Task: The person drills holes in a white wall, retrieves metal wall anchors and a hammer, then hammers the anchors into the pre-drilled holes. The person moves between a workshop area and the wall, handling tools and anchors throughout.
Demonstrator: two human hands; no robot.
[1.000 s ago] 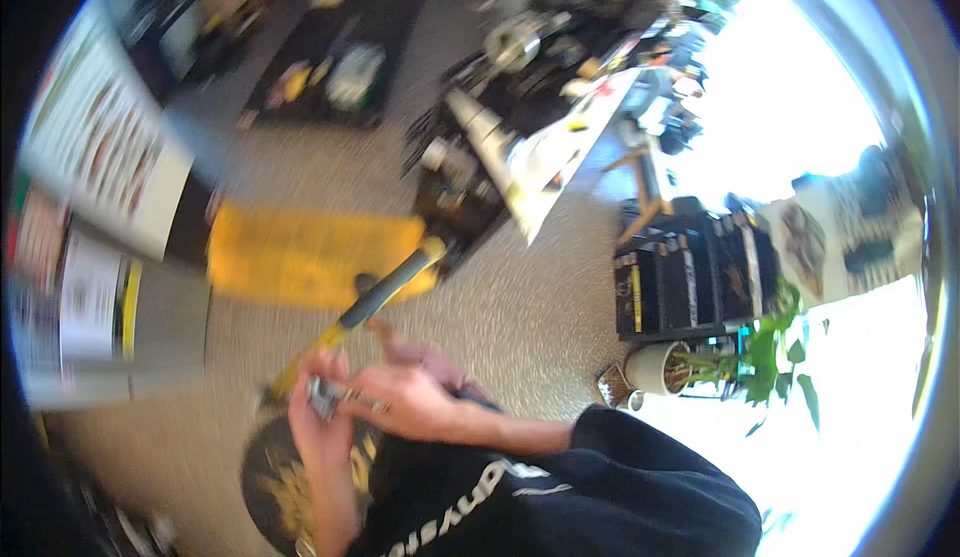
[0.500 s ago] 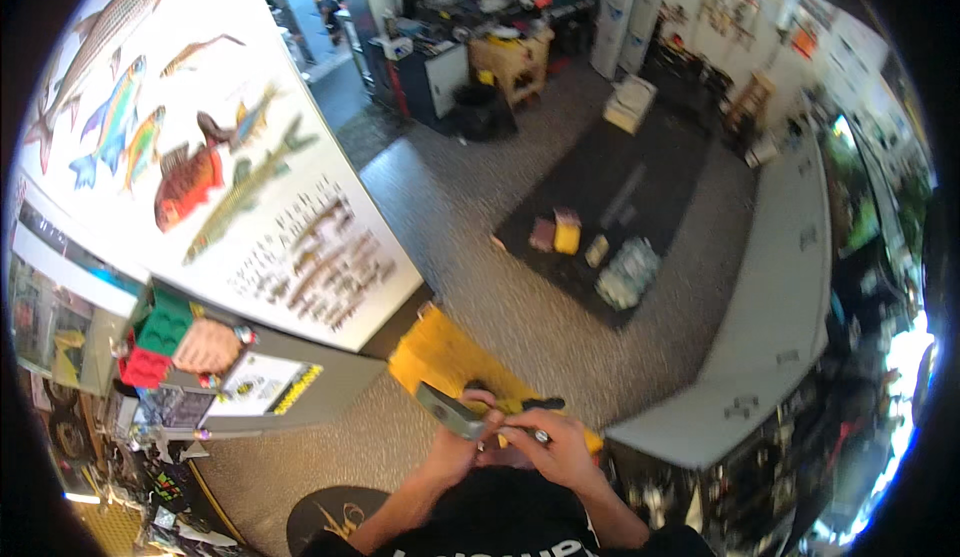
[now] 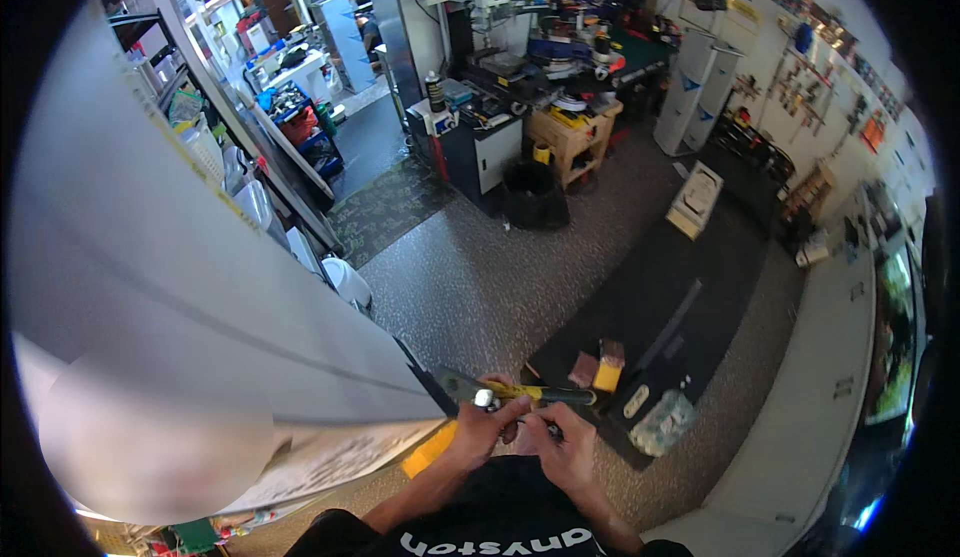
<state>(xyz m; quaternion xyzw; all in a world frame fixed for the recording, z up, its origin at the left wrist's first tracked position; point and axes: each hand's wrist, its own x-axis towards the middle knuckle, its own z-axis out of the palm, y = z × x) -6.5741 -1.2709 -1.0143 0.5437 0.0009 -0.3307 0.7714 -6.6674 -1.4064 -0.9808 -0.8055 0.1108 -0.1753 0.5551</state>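
Observation:
My left hand [image 3: 482, 431] is closed around a hatchet-like tool [image 3: 520, 392] in front of my chest. Its wide grey head points left, and its yellow handle ends in a dark grip at the right. A small silver round piece [image 3: 487, 398] shows at my left fingers; what it belongs to is unclear. My right hand [image 3: 566, 445] is closed close beside the left one, just below the handle, with a small dark piece [image 3: 553, 430] showing at its fingers. What exactly it grips is too small to name.
A tall light panel [image 3: 250, 287] stands close on my left, with a yellow surface [image 3: 430, 449] below. Ahead on the floor lies a long black mat [image 3: 680, 287] holding blocks and a clear bag [image 3: 664, 424]. Pale cabinets [image 3: 800, 407] line the right; a black bin [image 3: 535, 195] stands farther off.
My view has swung, so the panel now shows from its side and the doorway is fuller. The tool has turned, its handle now lying crosswise to the right. Both hands remain close together.

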